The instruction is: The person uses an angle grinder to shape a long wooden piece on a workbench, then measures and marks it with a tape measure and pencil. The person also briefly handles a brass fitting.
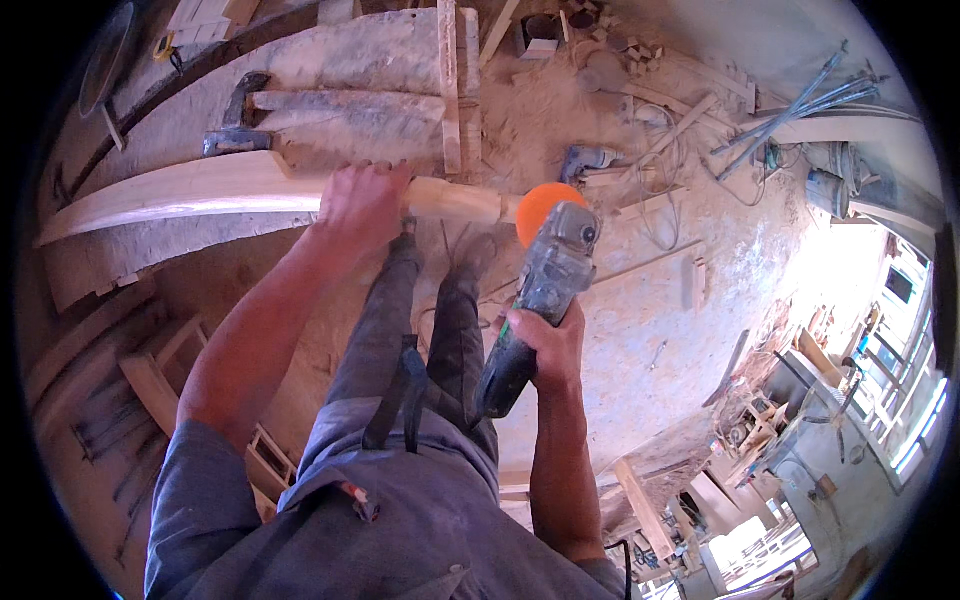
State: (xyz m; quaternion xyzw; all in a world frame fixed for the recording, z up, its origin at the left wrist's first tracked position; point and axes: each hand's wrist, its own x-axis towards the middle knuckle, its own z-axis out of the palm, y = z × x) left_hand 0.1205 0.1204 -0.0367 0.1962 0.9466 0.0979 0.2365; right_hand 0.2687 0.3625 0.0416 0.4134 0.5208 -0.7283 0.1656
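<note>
A long, shaped piece of pale wood (200,203) lies across the bench top, and its right end juts past the bench edge. My left hand (362,203) is wrapped over this wood near its middle, with the fingers on the far side. In my right hand (553,342) is a dusty angle grinder (548,262), gripped round its dark body. The grinder's orange disc (545,208) is at the wood's right end; whether it touches cannot be made out. A hammer or adze with a wooden handle (345,103) rests on the bench behind the wood.
The worn bench top (350,55) carries an upright-lying wooden strip (449,90). On the dusty floor are a blue drill (588,160), loose cables, a bundle of metal rods (810,110) and wood offcuts. More timber (645,510) lies at the lower right. Wooden frames (150,385) stand at the left.
</note>
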